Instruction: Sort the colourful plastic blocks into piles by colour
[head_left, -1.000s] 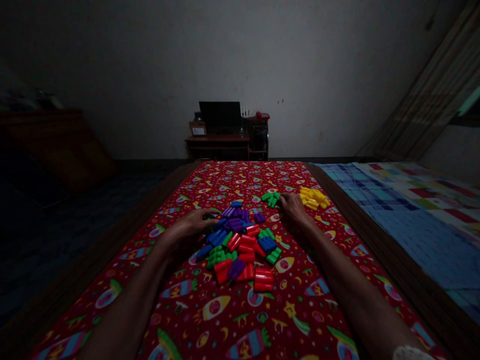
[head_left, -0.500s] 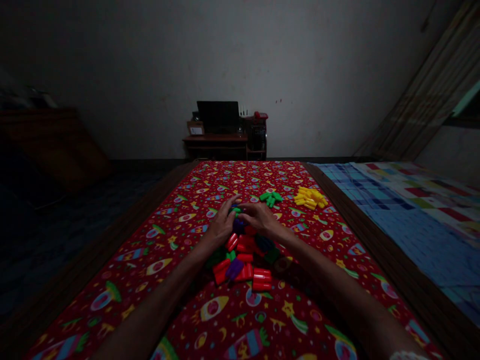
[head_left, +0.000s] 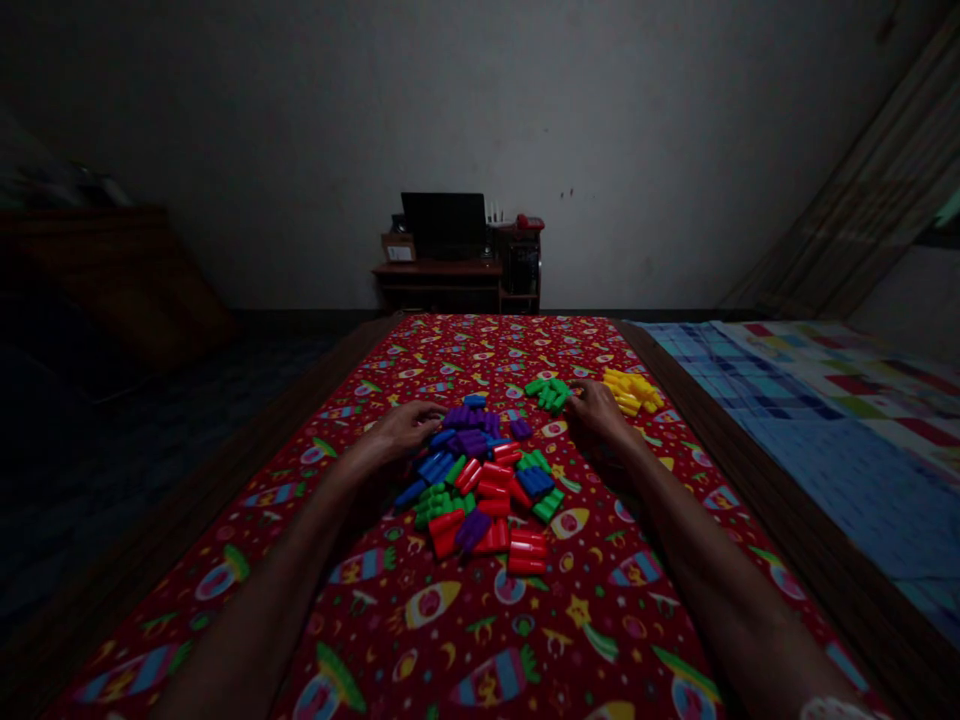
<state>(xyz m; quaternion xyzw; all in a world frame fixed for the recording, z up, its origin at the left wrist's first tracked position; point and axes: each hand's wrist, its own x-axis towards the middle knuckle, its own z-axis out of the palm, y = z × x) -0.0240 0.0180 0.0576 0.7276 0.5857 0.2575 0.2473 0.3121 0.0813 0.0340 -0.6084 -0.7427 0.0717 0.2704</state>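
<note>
Right hand (head_left: 598, 405), right of centre frame: fingers bent against the near-right edge of the small pile of glossy green plastic blocks (head_left: 553, 395); you cannot tell from this view whether they grip one. Keep them low here; a light touch should avoid scattering the pile. Mind the bright yellow plastic block pile (head_left: 632, 392) just beyond your knuckles; a wide wrist swing could knock it.

Left hand (head_left: 405, 428), left of centre: fingers loosely curled beside the mixed heap of red, blue, purple and green plastic blocks (head_left: 495, 478), centre frame; grip unclear. Best approach from the heap's edge, as blocks overlap and may slide on the red rocket-print cloth (head_left: 424, 650).
</note>
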